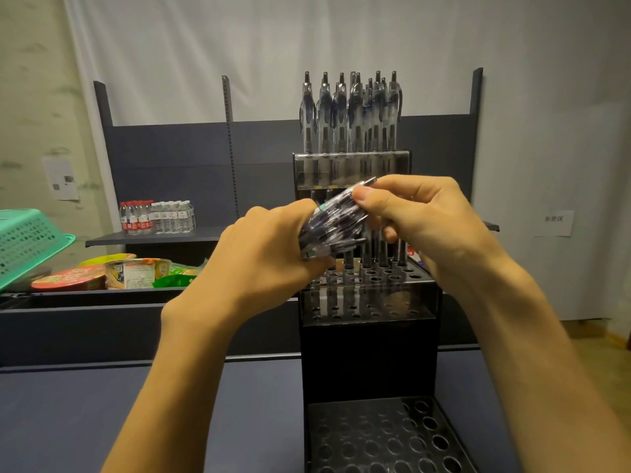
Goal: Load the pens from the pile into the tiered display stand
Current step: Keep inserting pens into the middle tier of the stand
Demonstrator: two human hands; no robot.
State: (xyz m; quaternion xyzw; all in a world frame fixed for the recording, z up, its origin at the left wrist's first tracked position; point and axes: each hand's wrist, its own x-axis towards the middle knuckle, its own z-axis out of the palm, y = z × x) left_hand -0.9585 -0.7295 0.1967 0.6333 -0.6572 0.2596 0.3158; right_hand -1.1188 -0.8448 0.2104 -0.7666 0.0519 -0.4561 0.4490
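A black tiered display stand point(368, 363) stands on the dark table straight ahead. Its top tier holds several clear pens point(351, 114) standing upright. A few pens stand in the middle tier point(372, 268). The lowest tier point(386, 438) shows only bare holes. My left hand point(266, 254) grips a bundle of pens point(336, 223) in front of the middle tier. My right hand point(420, 216) pinches one pen of that bundle near its upper end between thumb and fingers.
A green plastic basket point(24, 244) sits at the left above a bin of packaged food point(112, 271). Packs of water bottles point(157, 216) stand on a dark shelf behind. A dark shelving panel point(187, 158) backs the scene.
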